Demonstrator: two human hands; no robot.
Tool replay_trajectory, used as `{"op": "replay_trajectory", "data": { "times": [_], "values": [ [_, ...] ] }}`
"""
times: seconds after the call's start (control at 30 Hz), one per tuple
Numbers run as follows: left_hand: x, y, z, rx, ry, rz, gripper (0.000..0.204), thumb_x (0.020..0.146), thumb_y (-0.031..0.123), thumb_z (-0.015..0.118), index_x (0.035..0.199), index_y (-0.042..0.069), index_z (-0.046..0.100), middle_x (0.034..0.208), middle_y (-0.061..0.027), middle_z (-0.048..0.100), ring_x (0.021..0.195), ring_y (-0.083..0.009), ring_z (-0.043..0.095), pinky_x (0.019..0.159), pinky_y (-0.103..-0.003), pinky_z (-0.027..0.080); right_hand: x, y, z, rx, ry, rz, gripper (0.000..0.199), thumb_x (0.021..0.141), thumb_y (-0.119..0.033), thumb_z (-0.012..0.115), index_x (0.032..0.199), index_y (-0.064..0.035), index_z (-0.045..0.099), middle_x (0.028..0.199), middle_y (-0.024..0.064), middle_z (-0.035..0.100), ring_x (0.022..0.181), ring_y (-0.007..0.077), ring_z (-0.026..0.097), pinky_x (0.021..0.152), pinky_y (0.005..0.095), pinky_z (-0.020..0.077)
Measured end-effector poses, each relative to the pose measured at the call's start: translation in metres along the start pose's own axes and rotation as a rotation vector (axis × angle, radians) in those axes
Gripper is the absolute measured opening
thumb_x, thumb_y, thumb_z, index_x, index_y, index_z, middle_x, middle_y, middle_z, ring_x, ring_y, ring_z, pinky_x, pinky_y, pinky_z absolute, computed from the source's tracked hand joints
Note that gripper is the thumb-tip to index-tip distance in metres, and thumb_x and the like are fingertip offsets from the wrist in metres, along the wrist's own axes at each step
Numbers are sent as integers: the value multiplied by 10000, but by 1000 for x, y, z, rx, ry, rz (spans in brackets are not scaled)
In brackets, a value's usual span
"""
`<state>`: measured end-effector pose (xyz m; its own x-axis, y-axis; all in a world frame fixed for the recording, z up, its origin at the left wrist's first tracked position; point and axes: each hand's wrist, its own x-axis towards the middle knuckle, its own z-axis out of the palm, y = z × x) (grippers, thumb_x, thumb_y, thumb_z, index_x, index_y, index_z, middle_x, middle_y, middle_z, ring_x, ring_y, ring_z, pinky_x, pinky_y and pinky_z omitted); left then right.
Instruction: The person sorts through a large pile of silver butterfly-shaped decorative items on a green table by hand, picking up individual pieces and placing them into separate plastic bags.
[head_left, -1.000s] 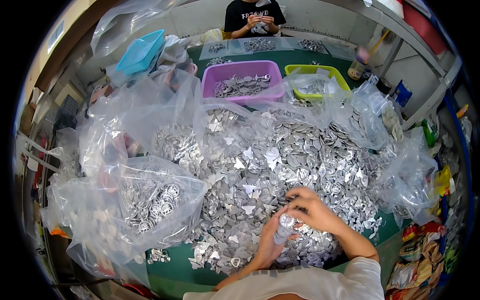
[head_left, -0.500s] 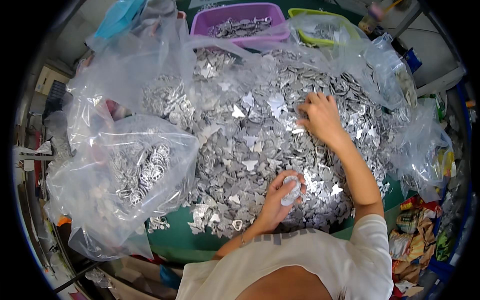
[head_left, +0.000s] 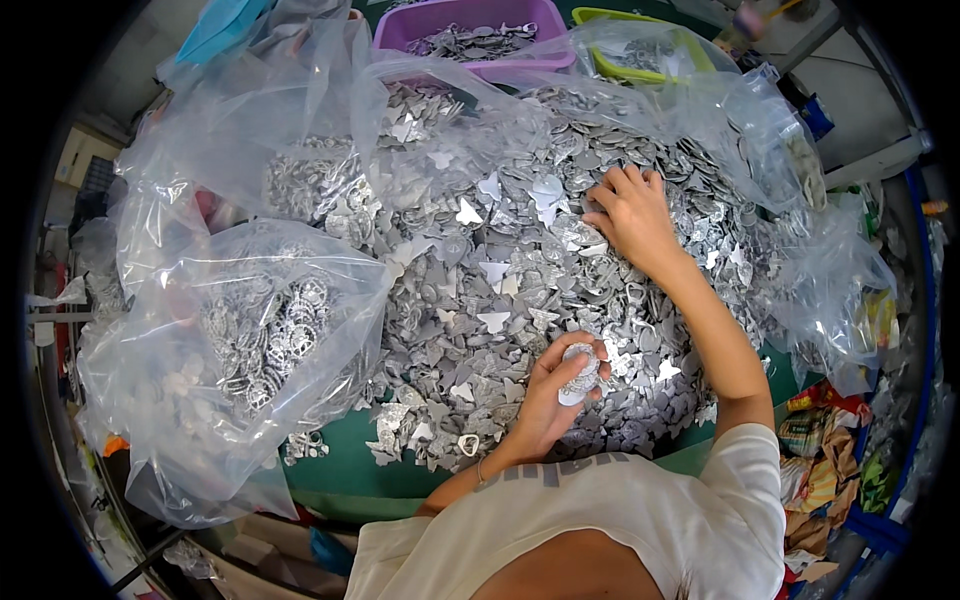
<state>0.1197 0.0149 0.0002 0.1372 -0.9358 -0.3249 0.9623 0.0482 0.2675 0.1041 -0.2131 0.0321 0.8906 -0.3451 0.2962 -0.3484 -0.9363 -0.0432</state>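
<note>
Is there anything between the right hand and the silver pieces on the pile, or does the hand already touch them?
Nothing visible stands between them. The right hand lies directly on the heap of silver pieces, fingers spread. The left hand holds a small stack of pieces.

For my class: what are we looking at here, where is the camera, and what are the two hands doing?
A head-worn fisheye camera looks down at a person's bare hands; that is why straight edges bend. No machine is involved. A green table carries a big heap of small silvery metal pieces. The left hand holds a small stack of such pieces. The right hand reaches forward, fingers resting on the heap. On the left lies a clear plastic bag of similar pieces; a purple tub sits at the far side.
</note>
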Motion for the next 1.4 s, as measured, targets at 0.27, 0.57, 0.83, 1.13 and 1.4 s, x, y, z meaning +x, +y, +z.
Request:
{"op": "replay_trajectory", "data": {
  "times": [0.27,0.57,0.83,1.13,1.4],
  "values": [
    [-1,0,0,4,21,-2,255,845,122,536,1098,112,509,967,-73,508,843,-188,507,574,-258,404,-11,20,-7,163,239,57,63,761,-58,588,803,-29,550,876,79,551,889,250,505,871,392,326],
    [3,2,9,98,70,131,410,894,162,484,1286,70,407,1209,-108,482,1060,-243,515,776,-319,477,-54,-18,-27,653,21,313,116,789,-64,595,868,1,540,844,97,560,770,178,535,755,262,400],
    [3,2,3,111,20,78,350,899,145,471,1237,61,443,1130,-85,496,1012,-206,512,746,-307,452,-37,-27,-20,165,45,-28,284,739,-237,653,940,-41,606,859,84,582,818,235,516,766,336,358],
    [2,1,4,110,39,77,341,896,137,470,1229,64,455,1110,-80,496,992,-204,513,743,-306,449,-22,-3,-20,435,42,197,231,757,-239,655,693,-20,628,723,73,583,732,243,498,684,349,355],
    [3,1,1,83,17,69,339,888,134,481,1221,75,468,1097,-81,497,992,-208,515,741,-310,450,14,-15,5,-215,-74,58,169,699,-195,686,655,-41,633,707,62,534,766,222,501,712,346,345]
  ]
}}
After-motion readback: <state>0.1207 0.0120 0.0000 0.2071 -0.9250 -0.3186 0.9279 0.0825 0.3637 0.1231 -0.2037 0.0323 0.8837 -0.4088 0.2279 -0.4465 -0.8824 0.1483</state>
